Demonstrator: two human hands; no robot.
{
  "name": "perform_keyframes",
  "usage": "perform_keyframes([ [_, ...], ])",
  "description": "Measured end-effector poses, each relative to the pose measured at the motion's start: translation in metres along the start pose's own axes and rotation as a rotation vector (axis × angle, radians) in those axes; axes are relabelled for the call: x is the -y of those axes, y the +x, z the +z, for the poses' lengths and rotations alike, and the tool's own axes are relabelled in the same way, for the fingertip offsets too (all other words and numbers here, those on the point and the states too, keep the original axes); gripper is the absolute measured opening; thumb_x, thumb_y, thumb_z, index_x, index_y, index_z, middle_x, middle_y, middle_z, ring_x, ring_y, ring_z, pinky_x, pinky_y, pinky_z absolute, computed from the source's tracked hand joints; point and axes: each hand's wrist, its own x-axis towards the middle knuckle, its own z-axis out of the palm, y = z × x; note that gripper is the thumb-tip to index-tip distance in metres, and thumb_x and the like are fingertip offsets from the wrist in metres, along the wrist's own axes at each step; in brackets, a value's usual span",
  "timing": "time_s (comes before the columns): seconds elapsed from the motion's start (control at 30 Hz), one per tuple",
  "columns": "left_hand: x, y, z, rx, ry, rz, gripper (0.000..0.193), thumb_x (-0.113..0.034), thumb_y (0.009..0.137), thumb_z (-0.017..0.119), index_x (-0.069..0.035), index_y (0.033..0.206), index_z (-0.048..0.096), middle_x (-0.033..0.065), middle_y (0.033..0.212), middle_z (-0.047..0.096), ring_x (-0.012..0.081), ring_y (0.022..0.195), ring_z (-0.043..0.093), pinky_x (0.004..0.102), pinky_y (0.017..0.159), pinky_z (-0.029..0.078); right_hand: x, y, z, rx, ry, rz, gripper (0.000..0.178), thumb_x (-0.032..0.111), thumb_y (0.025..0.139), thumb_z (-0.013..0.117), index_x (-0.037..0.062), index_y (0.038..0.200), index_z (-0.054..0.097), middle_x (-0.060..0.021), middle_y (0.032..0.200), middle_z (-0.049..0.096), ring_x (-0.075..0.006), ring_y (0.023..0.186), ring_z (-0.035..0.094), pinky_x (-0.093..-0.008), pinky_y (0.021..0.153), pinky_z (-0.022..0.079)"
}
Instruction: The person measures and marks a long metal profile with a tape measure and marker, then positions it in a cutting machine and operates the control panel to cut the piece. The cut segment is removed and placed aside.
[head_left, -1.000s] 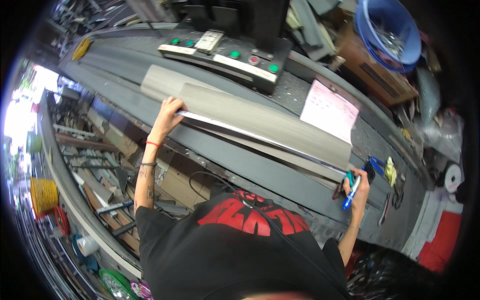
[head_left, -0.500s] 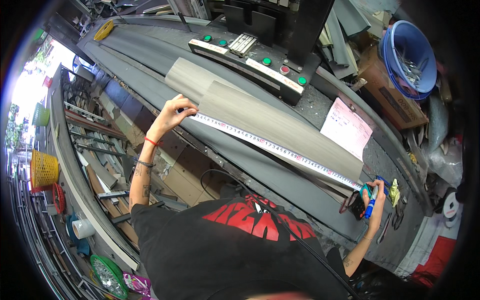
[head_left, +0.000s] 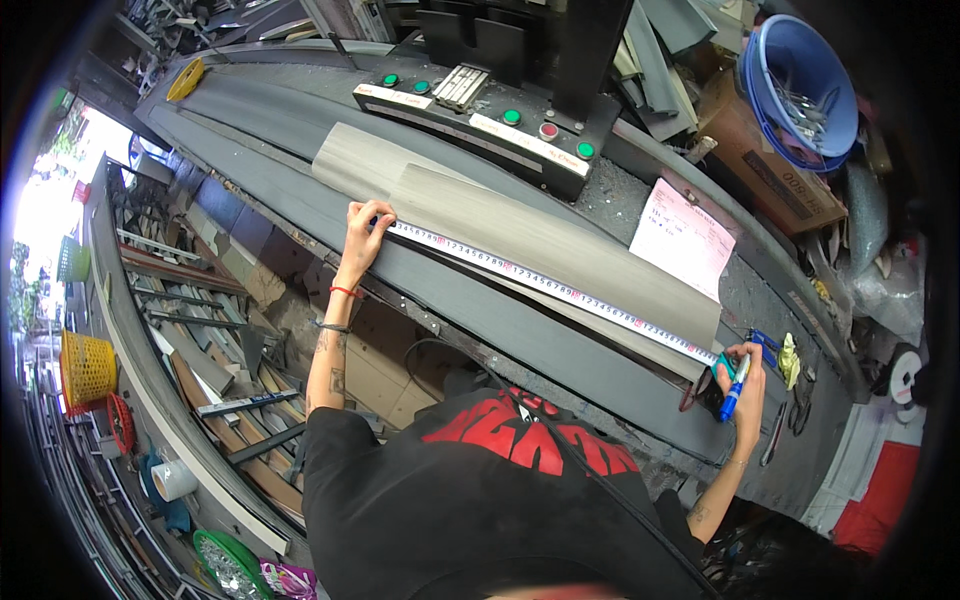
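Note:
A white tape measure blade [head_left: 545, 281] is stretched along the near long edge of a grey-beige rolled sheet [head_left: 570, 245]. My left hand [head_left: 366, 240] pinches the blade's end at the sheet's left corner, thumb against forefinger. At the sheet's right end, my right hand [head_left: 745, 385] is closed around the teal tape measure case [head_left: 721, 368], mostly hidden by the fingers. The same hand also holds a blue marker [head_left: 734, 393], tilted downward. Another piece of grey-beige sheet [head_left: 352, 163] shows beyond the left end.
The grey machine bed [head_left: 430, 290] runs diagonally beneath the sheet. Behind stands a control panel [head_left: 480, 125] with green and red buttons. A pink paper [head_left: 682, 235] lies beside the sheet. Scissors [head_left: 799, 408] rest at right; blue buckets [head_left: 800, 90] sit on a cardboard box [head_left: 770, 170].
The whole view has shifted slightly. My right hand has drawn the tape case up closer to the sheet's right end. My left hand still pinches the blade's end at the left corner.

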Motion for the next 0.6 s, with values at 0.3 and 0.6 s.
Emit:
perform_keyframes([
  [0.3,-0.002,-0.008,0.013,-0.084,-0.077,-0.109,0.020,-0.024,0.078,0.072,-0.007,0.085,0.063,0.0089,0.105,0.049,0.0250,0.095,0.047,0.0365,0.085,0.038,-0.014,-0.004,0.004,-0.056,-0.030,0.029,0.033,0.011,0.077,0.067,0.0050,0.102,0.045,-0.0132,0.091,0.061,-0.0343,0.085,0.062,-0.0392,0.077,0.047],
  [0.6,-0.012,0.000,-0.009,0.115,0.127,0.093,0.014,-0.017,0.082,0.066,-0.005,0.089,0.061,0.0083,0.101,0.052,0.0262,0.092,0.048,0.0360,0.084,0.039,-0.004,0.004,0.011,-0.099,-0.008,0.006,0.033,0.009,0.077,0.067,0.0050,0.101,0.046,-0.0117,0.091,0.061,-0.0325,0.085,0.062,-0.0388,0.076,0.046],
])
